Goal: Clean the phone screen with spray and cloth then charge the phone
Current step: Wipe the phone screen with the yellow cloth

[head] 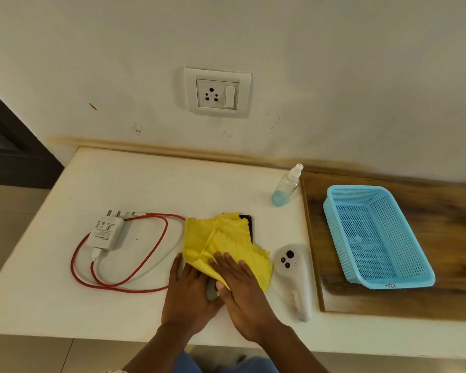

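One charger [105, 232] lies at the left of the white counter [135, 184], a smooth white plastic block on its side with two metal pins pointing toward the wall. One red cable [121, 285] runs from its near end, loops loosely over the counter and comes back to end in a small silver plug [138, 213] just beside the pins.

Two hands are mine, both near the front edge. My left hand [187, 294] rests beside the near end of the phone [249, 224], fingers fairly straight along its left side; whether it grips the phone I cannot tell, since the cloth and my other hand cover that part. My right hand [242, 289] lies flat on the one yellow cloth [226, 238], fingers straight and together, pressing it down on the phone. This cloth is soft, woven and crumpled, with a frayed right edge. Only a dark, glossy rounded corner of the phone shows at the cloth's far right.

One small clear spray bottle [285, 185] stands farther back, near the wall, with pale blue liquid in its base and a white nozzle. One white handheld controller [293, 275] with dark buttons lies just right of the cloth. One light blue perforated plastic basket [374, 235], rectangular, sits on a dark wood-grain board [447, 238] at the right.

One white socket plate [218, 90] with a switch is set in the off-white, scuffed wall [334, 63] above the counter, and a brownish stain runs along the joint where wall meets counter.
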Available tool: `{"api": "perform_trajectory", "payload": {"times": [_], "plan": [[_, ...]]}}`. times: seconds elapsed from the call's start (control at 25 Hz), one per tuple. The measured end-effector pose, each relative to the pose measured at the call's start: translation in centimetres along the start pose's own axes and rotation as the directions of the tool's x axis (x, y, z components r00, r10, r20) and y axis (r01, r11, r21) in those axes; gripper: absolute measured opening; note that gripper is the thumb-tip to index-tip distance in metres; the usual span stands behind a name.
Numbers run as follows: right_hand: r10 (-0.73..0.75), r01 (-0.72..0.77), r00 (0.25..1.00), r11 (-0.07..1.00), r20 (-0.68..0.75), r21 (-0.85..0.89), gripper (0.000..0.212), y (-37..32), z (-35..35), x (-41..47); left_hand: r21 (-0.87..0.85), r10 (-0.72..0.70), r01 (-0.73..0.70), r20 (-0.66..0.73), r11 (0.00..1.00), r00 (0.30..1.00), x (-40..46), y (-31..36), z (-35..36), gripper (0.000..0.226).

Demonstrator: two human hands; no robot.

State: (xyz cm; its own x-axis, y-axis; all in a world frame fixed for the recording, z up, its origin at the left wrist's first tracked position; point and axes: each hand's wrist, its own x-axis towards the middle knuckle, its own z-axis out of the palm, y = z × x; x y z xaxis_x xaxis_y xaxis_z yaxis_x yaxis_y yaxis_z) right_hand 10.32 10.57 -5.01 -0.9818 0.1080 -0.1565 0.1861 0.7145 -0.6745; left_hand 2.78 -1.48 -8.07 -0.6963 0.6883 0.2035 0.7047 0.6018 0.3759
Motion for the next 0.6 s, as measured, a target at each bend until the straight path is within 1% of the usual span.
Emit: {"api": "perform_trajectory", "payload": {"times": [0.08,0.16,0.2,0.28,0.36,0.4,0.44,0.48,0.52,0.56,0.6], "plan": [[0.030,-0.030,1.000,0.998,0.000,0.051,0.043,-0.6,0.1,-0.8,-0.024,0.010,-0.011,-0.012,1.000,1.000,-0.2,0.0,0.1,0.056],[0.058,-0.059,0.998,0.996,0.010,0.064,0.043,-1.2,0.2,-1.5,-0.070,0.024,-0.026,-0.028,0.997,0.999,-0.3,0.0,-0.1,0.053],[0.068,-0.069,0.997,0.995,0.019,0.065,0.043,-1.4,0.2,-1.9,-0.078,0.038,-0.043,-0.060,0.996,0.997,-0.2,0.0,-0.2,0.055],[0.090,-0.094,0.994,0.992,0.055,0.081,0.042,-1.9,-0.1,-2.6,-0.102,0.051,-0.068,-0.169,0.992,0.984,0.1,0.4,-0.4,0.062],[0.095,-0.106,0.992,0.985,0.085,0.138,0.044,-2.3,-0.6,-3.4,-0.237,0.018,-0.077,-0.240,0.969,0.971,0.1,1.1,-0.5,0.069],[0.096,-0.113,0.991,0.976,0.094,0.186,0.045,-2.4,-0.9,-3.9,-0.345,-0.027,-0.056,-0.230,0.937,0.973,0.0,1.1,-0.6,0.071],[0.112,-0.134,0.989,0.960,0.098,0.248,0.044,-2.5,-1.2,-4.5,-0.439,-0.068,-0.024,-0.191,0.898,0.979,0.0,1.1,-0.5,0.073],[0.150,-0.175,0.983,0.933,0.102,0.315,0.043,-2.5,-1.6,-5.1,-0.461,-0.086,0.038,-0.083,0.886,0.993,-0.2,0.8,-0.3,0.072],[0.207,-0.234,0.972,0.892,0.110,0.387,0.040,-2.5,-2.0,-5.5,-0.468,-0.086,0.090,0.030,0.879,0.996,-0.3,0.6,-0.2,0.070],[0.265,-0.291,0.956,0.840,0.123,0.457,0.038,-2.7,-2.8,-5.8,-0.394,-0.049,0.068,0.057,0.917,0.997,-0.4,0.3,-0.2,0.070],[0.303,-0.328,0.943,0.789,0.134,0.519,0.034,-2.8,-3.6,-5.8,-0.300,-0.042,0.064,0.080,0.952,0.996,-0.5,0.0,0.1,0.073]]}}
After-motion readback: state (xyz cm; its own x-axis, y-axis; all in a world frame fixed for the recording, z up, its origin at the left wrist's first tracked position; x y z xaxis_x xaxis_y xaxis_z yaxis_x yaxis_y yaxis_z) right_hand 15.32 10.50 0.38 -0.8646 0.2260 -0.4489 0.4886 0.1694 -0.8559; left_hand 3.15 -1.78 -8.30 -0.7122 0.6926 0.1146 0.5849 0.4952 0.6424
